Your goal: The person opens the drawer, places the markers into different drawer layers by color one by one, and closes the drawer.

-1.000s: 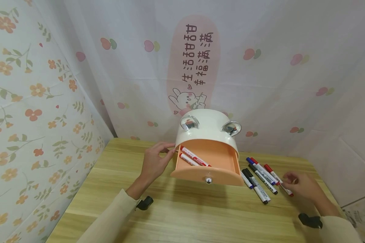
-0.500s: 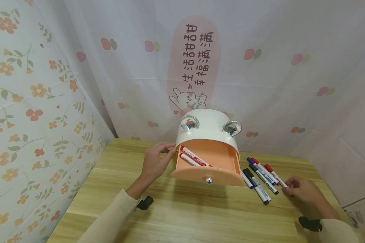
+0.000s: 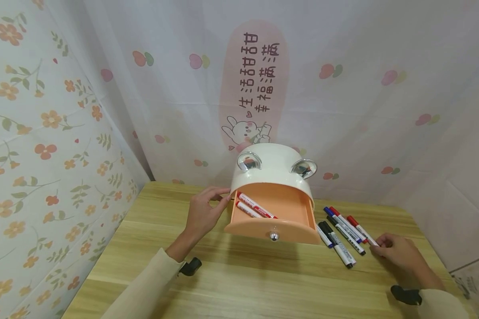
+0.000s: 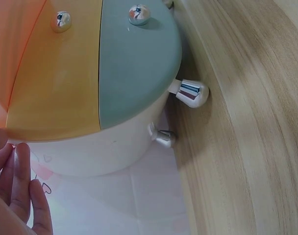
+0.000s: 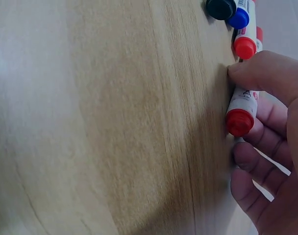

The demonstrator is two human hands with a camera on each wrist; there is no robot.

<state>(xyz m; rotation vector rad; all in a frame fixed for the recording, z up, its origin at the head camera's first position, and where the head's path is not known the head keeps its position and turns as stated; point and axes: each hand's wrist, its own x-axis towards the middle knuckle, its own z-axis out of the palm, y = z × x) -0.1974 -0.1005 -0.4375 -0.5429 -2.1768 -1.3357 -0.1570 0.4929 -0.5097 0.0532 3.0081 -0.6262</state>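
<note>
A white rounded desk organizer (image 3: 273, 166) has its orange top drawer (image 3: 255, 227) pulled out, with two red markers (image 3: 259, 207) in it. My left hand (image 3: 202, 212) rests against the organizer's side near the drawer's edge; its fingers (image 4: 22, 171) are fairly straight in the left wrist view. To the right, my right hand (image 3: 403, 253) pinches a red-capped white marker (image 5: 244, 103) between thumb and fingers, low over the table. The marker's red end points out below the thumb. Part of its barrel is hidden by the hand.
Several black, blue and red markers (image 3: 343, 237) lie beside the organizer on the wooden table (image 3: 263, 283). Yellow (image 4: 56, 73) and grey-green (image 4: 139, 63) drawer fronts with round silver knobs show in the left wrist view, and silver feet (image 4: 192, 93) stick out below. A printed curtain (image 3: 175, 110) hangs behind.
My right hand has moved slightly forward and down onto the red marker at the right of the group and now pinches its end. My left hand has stayed in place.
</note>
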